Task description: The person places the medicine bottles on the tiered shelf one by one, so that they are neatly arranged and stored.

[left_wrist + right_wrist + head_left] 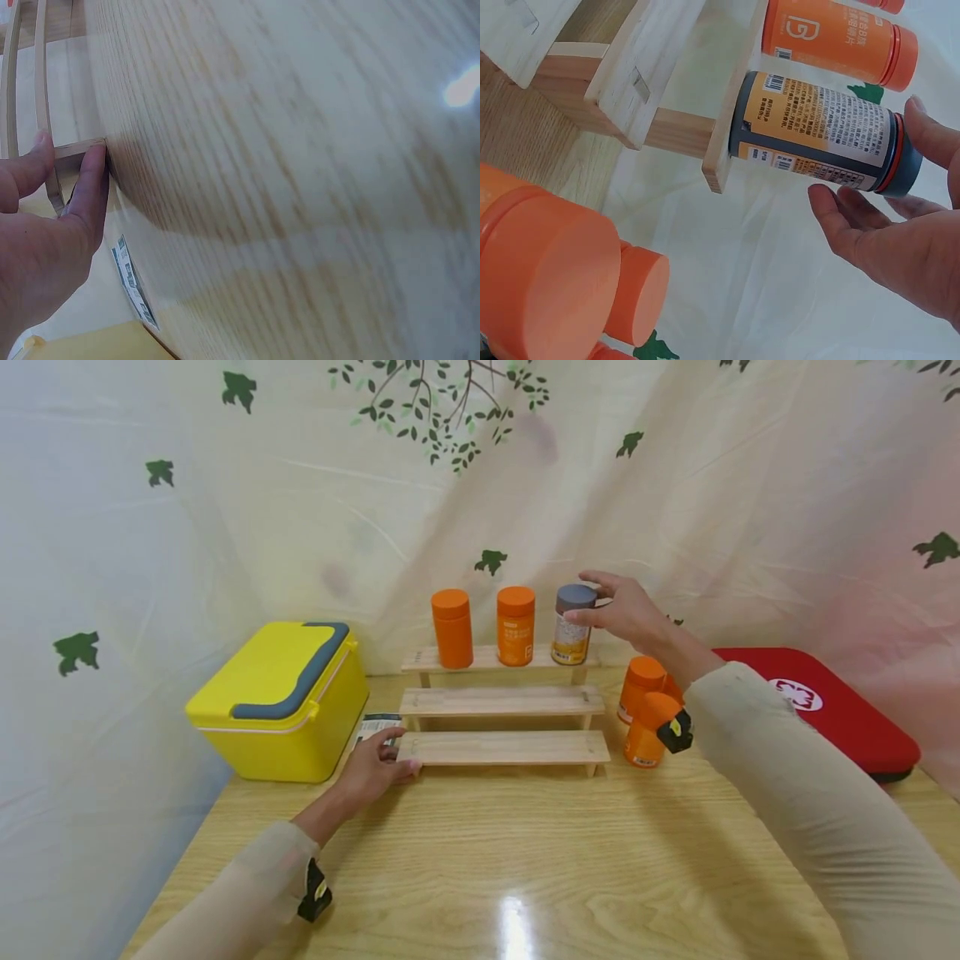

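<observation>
A three-step wooden rack (501, 747) stands on the table. My left hand (381, 761) grips the left end of its lowest step; in the left wrist view, the thumb and fingers (91, 184) lie about that end. On the top step stands an upright grey-capped supplement bottle (572, 631), its base on the board. My right hand (626, 614) holds it near the cap, thumb at the cap's edge (904, 161) and fingers around the other side, some partly hidden. Two orange bottles (452, 631), (515, 627) stand left of it on the same step.
Several orange bottles (643, 745) stand right of the rack, below my right forearm. A red case (840, 718) lies farther right. At left sits a yellow box (277, 735) with a grey handle; a printed card (377, 723) lies between it and the rack.
</observation>
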### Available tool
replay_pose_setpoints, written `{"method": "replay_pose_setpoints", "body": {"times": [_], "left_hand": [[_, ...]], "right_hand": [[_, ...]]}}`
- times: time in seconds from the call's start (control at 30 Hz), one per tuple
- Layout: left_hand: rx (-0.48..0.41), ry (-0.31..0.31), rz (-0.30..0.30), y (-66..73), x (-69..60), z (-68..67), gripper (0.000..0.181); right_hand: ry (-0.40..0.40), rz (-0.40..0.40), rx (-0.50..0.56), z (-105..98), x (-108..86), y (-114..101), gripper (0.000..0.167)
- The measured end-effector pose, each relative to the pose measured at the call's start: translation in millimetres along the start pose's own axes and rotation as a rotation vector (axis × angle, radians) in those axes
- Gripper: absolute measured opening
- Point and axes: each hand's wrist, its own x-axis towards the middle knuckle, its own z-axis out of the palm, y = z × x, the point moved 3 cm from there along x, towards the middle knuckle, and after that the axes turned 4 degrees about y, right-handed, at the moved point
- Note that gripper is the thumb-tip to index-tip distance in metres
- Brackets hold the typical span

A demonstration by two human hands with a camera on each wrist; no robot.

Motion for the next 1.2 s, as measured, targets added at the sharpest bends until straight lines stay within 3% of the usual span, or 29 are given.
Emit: {"method": "replay_pose_setpoints", "body": {"times": [0.3, 0.57, 0.8, 0.93, 1.2], "left_hand": [[0.047, 0.013, -0.012, -1.0, 2.4, -0.7, 0.061], [0.038, 0.004, -0.018, -0.2, 2.9, -1.5, 0.062], [0.060, 0.010, -0.010, -0.6, 2.7, -1.1, 0.063], [0.100, 0.023, -0.008, -0.9, 2.0, -1.8, 0.063], [0.098, 0.022, -0.001, -0.5, 1.4, -0.9, 0.062]], "right_hand": [[0.025, -0.086, -0.077, -14, -25.6, -2, 0.079], [0.048, -0.136, -0.170, -25, -53.2, 3, 0.077], [0.030, -0.089, -0.180, -33, -83.0, 23, 0.077], [0.037, -0.066, -0.196, -39, -95.7, 38, 0.076], [0.048, -0.052, -0.252, -45, -117.5, 66, 0.081]]}}
